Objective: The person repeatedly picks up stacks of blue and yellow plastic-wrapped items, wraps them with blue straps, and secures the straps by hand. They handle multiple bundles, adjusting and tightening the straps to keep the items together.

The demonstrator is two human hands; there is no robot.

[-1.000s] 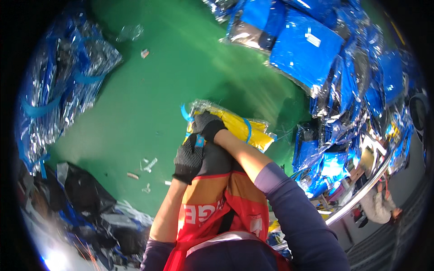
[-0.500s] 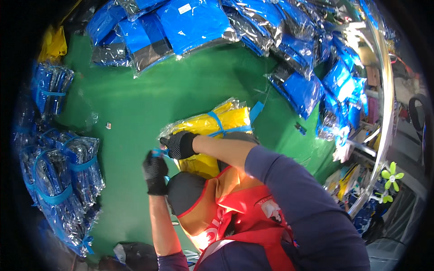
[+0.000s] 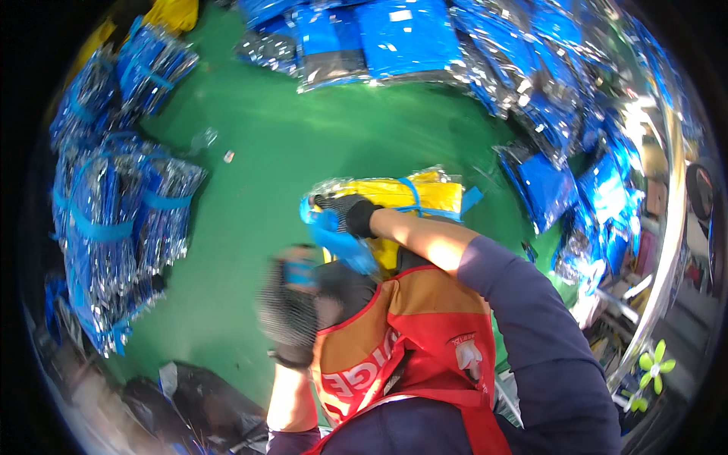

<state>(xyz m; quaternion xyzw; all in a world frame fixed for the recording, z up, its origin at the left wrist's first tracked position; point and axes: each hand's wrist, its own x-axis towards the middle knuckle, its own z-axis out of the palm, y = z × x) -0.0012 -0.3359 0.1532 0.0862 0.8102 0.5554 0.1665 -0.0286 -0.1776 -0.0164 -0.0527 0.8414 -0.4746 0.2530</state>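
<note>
A bundle of yellow packages (image 3: 379,193) in clear plastic lies in front of my knees, with a blue strap (image 3: 343,241) around it and a second blue band at its right part. My right hand (image 3: 350,214), in a black dotted glove, is closed on the strap at the bundle's left end. Closer to my body, my left hand (image 3: 290,311), gloved alike and smeared by motion, grips a piece of the same blue strap between its fingers. My right forearm and knees hide the bundle's near side.
Strapped bundles of blue packages (image 3: 98,205) stand along the left. Blue packages in clear plastic (image 3: 409,38) lie piled at the far side and down the right. Yellow plastic (image 3: 173,14) is at the far left; dark bags (image 3: 197,394) lie near left. A metal rail (image 3: 671,220) curves along the right.
My left hand has drawn back toward my body with the strap, and a longer, wider stretch of strap shows. My right hand stays at the bundle. The whole view has shifted.
</note>
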